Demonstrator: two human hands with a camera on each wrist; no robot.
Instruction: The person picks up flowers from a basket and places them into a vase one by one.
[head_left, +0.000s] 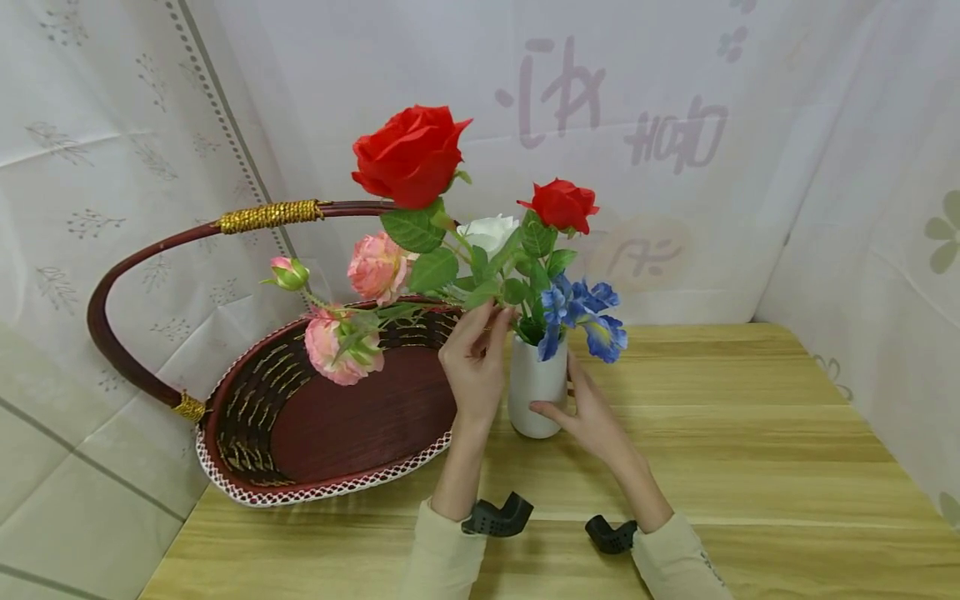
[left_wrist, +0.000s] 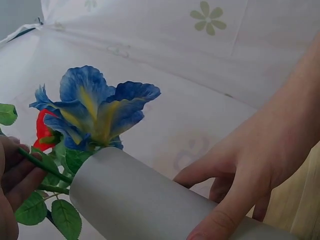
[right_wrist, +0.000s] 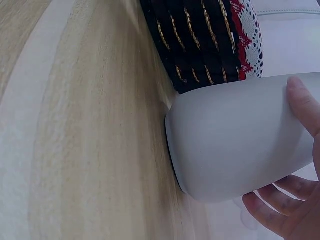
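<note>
A white vase (head_left: 537, 387) stands on the wooden table, holding a bunch of artificial flowers. At its mouth my left hand (head_left: 474, 362) pinches a green flower stem (left_wrist: 44, 165) that runs into the opening. My right hand (head_left: 592, 408) grips the vase's right side low down, thumb across the front, fingers behind, as the right wrist view also shows. A large red rose (head_left: 408, 157), a smaller red rose (head_left: 562, 205) and a white flower (head_left: 489, 233) rise above the hands. Blue irises (head_left: 581, 315) lean out over the right rim. Pink flowers (head_left: 343, 345) with a bud (head_left: 287, 272) spread leftward.
On the left, a dark red woven basket (head_left: 363, 412) with white lace trim and a tall arched handle (head_left: 112, 325) stands close beside the vase; the pink flowers overhang it. Patterned white curtains (head_left: 847, 158) surround the table (head_left: 712, 433). Black wrist mounts (head_left: 498, 515) sit at both sleeves.
</note>
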